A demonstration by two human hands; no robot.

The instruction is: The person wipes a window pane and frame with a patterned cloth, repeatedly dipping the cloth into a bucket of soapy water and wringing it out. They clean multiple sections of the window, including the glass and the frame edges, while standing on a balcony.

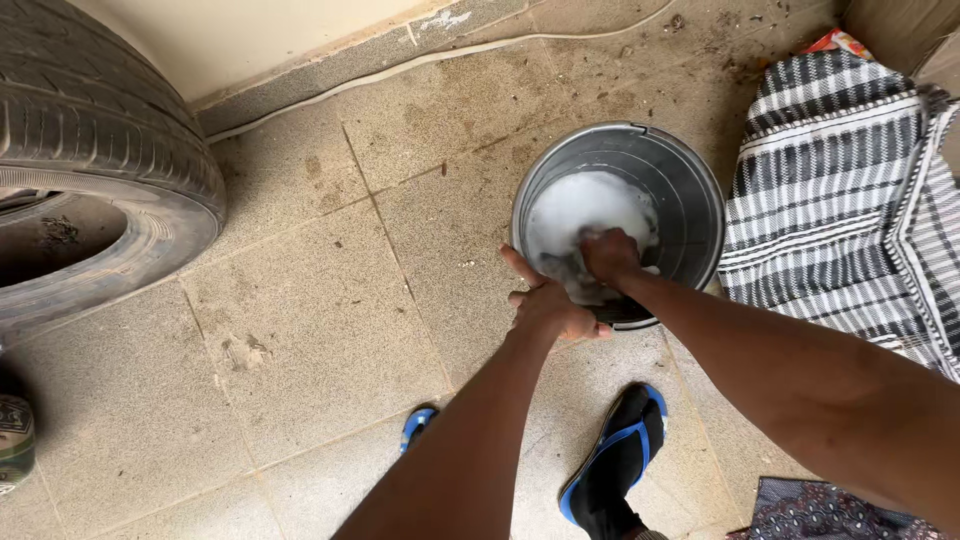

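A grey metal bucket [690, 190] stands on the tiled floor, with white soapy foam [580, 205] inside. My right hand [608, 255] reaches down into the bucket, its fingers closed on a dark wet cloth [570, 275] in the suds. My left hand [548, 300] rests on the near rim of the bucket, fingers gripping the edge. Both my forearms stretch in from the bottom of the head view.
A large black tyre [100, 140] lies at the left. A black-and-white striped woven bag [850, 200] sits to the right of the bucket. My feet in blue-and-black sandals [620, 460] stand below it. Patterned fabric [830, 510] shows at bottom right. A wall and white cable [400, 65] run along the top.
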